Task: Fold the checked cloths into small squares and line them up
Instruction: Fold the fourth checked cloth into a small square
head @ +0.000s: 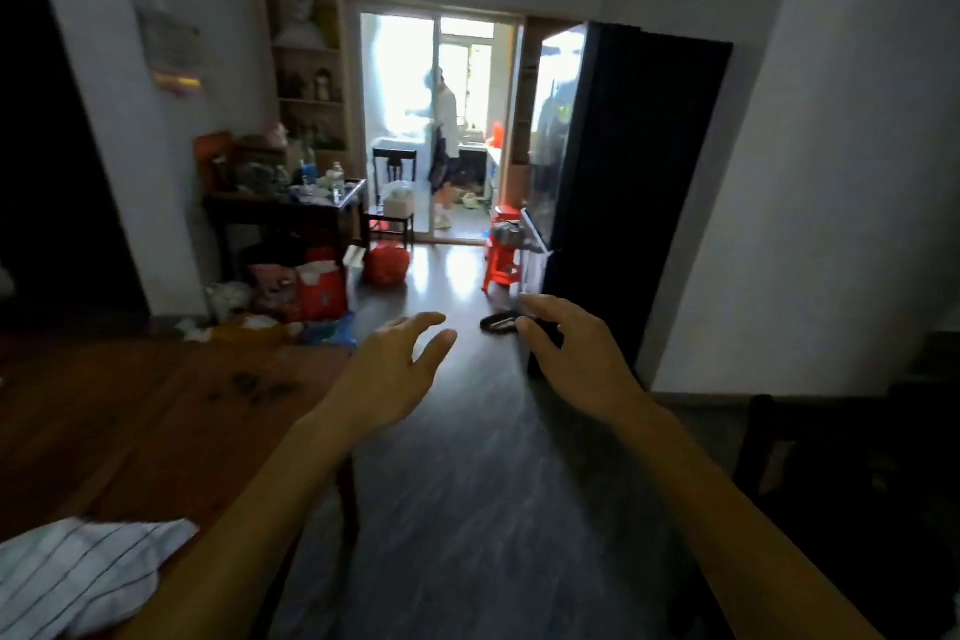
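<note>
Both hands are up in the air over the floor; the left hand point(400, 369) and the right hand point(571, 353) have fingers apart, holding nothing; the checked cloth point(78, 577) lies crumpled on the table point(130, 421); it looks soft and light; best pinched at the corners.

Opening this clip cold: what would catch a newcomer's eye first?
Two empty hands, left and right, reach out mid-frame over the dark floor, fingers spread. Behind them a bright doorway glares, with a person standing in it. The checked cloth lies crumpled on the wooden table, bottom left.
</note>
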Available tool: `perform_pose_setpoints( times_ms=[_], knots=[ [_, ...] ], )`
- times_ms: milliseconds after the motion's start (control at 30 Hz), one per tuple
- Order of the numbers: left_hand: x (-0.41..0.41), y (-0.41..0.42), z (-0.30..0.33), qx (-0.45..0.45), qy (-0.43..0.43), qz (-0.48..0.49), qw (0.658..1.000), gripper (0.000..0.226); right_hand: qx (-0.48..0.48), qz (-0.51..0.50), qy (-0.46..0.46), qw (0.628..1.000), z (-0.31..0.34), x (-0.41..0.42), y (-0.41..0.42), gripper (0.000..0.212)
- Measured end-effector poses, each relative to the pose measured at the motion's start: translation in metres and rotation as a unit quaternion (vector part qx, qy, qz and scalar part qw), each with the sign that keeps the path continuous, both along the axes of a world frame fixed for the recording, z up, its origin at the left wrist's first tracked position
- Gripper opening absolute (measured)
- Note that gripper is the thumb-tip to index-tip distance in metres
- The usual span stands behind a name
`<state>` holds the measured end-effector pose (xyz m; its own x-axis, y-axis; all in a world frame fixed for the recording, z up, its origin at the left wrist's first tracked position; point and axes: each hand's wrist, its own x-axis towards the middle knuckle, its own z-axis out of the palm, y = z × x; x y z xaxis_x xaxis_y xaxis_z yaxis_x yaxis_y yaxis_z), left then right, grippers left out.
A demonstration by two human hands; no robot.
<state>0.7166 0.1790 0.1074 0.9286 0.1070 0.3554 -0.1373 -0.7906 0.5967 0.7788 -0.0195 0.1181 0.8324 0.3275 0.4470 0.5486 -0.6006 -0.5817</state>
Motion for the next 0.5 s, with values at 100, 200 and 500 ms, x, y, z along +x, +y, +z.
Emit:
perform_pose_setpoints(
  times_ms=[100, 200, 500],
  knots=[
    [-0.003, 0.028, -0.009, 0.002, -0.011, 0.073, 0.997, 0.046, -0.004, 0.086, 0.006, 0.996, -0.017, 0.025, 0.04, 0.04],
    [-0.009, 0.054, -0.02, -0.015, -0.006, 0.124, 0.992, 0.033, -0.012, 0.163, 0.009, 0.986, -0.03, 0.05, 0.083, 0.038],
    [-0.016, 0.184, -0.098, -0.099, 0.014, 0.331, 0.938, 0.046, -0.066, 0.331, 0.0, 0.941, -0.081, 0.092, 0.25, 0.036]
  ],
)
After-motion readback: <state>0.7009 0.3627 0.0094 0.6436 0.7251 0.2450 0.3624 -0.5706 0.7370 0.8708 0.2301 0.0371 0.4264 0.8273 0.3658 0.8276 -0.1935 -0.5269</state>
